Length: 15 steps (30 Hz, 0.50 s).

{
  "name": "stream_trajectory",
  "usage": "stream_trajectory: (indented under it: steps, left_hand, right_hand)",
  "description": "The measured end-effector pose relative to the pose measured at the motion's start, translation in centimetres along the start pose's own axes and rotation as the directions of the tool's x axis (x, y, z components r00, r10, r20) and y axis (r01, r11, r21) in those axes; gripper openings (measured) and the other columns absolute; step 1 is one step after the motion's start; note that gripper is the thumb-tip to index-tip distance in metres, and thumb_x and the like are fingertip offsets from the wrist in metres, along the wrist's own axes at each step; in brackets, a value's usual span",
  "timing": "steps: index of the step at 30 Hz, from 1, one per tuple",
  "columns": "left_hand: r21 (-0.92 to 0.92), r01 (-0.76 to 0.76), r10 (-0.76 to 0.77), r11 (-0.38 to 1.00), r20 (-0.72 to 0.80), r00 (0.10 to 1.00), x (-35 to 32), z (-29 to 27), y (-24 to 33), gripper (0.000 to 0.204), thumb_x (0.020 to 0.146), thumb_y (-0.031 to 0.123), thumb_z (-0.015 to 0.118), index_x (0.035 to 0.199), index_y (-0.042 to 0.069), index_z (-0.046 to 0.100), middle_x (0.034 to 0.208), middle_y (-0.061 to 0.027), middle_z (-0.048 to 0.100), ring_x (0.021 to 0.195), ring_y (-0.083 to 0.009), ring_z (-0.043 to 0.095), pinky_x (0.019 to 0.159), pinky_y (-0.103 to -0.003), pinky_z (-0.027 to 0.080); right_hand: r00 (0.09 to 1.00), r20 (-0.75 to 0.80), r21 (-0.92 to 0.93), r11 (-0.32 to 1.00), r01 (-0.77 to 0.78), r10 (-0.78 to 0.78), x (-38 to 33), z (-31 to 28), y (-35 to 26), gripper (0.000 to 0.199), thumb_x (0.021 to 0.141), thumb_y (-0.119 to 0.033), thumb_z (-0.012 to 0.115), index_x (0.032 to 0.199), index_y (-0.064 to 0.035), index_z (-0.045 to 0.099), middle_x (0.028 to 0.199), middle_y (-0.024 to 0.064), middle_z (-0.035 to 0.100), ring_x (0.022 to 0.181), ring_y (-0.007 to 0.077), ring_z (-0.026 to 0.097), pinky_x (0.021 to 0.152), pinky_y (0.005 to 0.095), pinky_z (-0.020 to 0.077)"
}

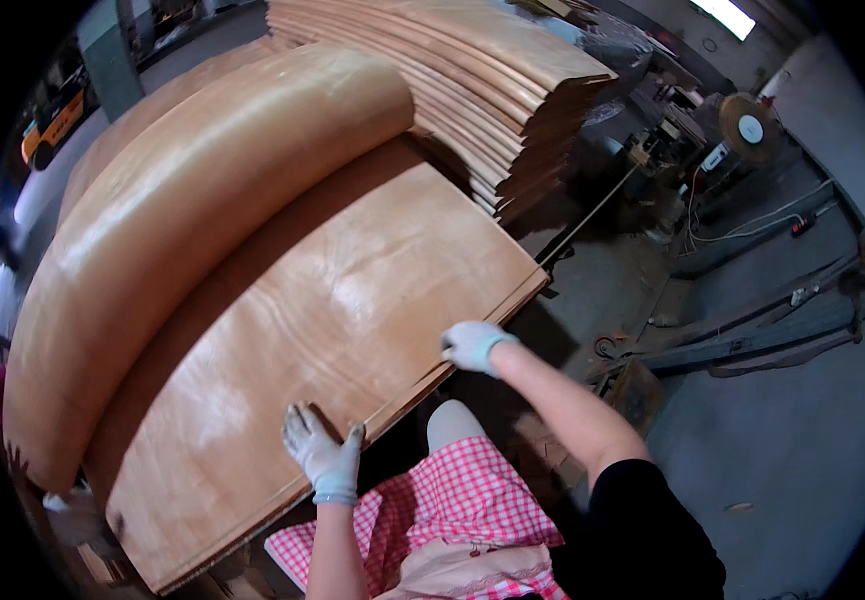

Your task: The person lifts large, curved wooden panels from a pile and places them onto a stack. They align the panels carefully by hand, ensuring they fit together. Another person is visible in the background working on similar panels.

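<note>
A wide, thin wood veneer sheet [342,290] lies on a stack in front of me, its near edge close to my lap. My left hand [322,455], in a pale glove, rests on the sheet by that edge with its fingers apart. Farther right along the same edge, my gloved right hand [474,347] has its fingers closed. A thin brown tape [592,212] stretches tight from a machine to the stack's right corner and on along the edge to the right hand, whose fingertips are partly hidden. Behind the flat sheet, a large veneer sheet [222,170] is curled over.
A tall pile of wavy veneer sheets [472,60] stands at the back. On the right are the machine [657,150], a brown tape roll [749,125], cables and a metal frame [752,345] on the floor. Another person's gloved hand [74,512] shows at lower left.
</note>
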<state>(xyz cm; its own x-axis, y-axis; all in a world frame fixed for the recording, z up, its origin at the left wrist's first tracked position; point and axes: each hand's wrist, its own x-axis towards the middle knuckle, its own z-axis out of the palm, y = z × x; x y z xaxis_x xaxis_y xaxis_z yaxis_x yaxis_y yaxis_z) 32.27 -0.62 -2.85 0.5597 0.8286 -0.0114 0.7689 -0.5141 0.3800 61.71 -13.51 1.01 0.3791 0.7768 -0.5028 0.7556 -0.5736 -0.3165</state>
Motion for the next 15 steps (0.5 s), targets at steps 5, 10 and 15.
stream_trajectory:
  steps: [5, 10, 15]
  left_hand:
    - [0.039, 0.007, -0.008, 0.999, 0.015, 1.000, -0.3, 0.0, 0.3, 0.101, 0.070, 0.044, 0.074, 0.147, -0.001, 0.026, 0.152, -0.0241, 0.026, 0.142, -0.0373, 0.021, 0.117, -0.047, 0.013]
    - [0.033, -0.011, 0.010, 0.999, 0.029, 1.000, -0.2, 0.4, 1.0, 0.101, 0.069, 0.042, 0.077, 0.147, 0.000, 0.028, 0.152, -0.0231, 0.026, 0.142, -0.0373, 0.022, 0.117, -0.047, 0.014]
    - [0.003, 0.058, -0.058, 0.998, 0.048, 0.997, -0.5, -0.8, 0.9, 0.101, 0.068, 0.043, 0.077, 0.146, -0.001, 0.029, 0.151, -0.0235, 0.028, 0.140, -0.0389, 0.024, 0.117, -0.047, 0.013]
  right_hand:
    - [0.960, -0.162, -0.047, 0.970, -0.238, 0.227, -1.2, -6.3, 16.4, 0.032, 0.086, -0.029, 0.060, 0.107, -0.0070, 0.068, 0.111, 0.0179, 0.066, 0.105, 0.0340, 0.062, 0.091, 0.0427, 0.0484]
    - [0.880, -0.238, 0.291, 0.894, -0.339, 0.411, 0.1, -4.2, 25.7, 0.037, 0.082, -0.032, 0.069, 0.107, -0.0055, 0.068, 0.106, 0.0173, 0.068, 0.099, 0.0323, 0.065, 0.088, 0.0401, 0.0493]
    - [0.399, -0.493, 0.767, 0.603, -0.220, 0.773, -0.5, -0.1, 23.7, 0.034, 0.083, -0.028, 0.070, 0.100, 0.0023, 0.066, 0.091, 0.0170, 0.069, 0.086, 0.0284, 0.065, 0.082, 0.0367, 0.0493]
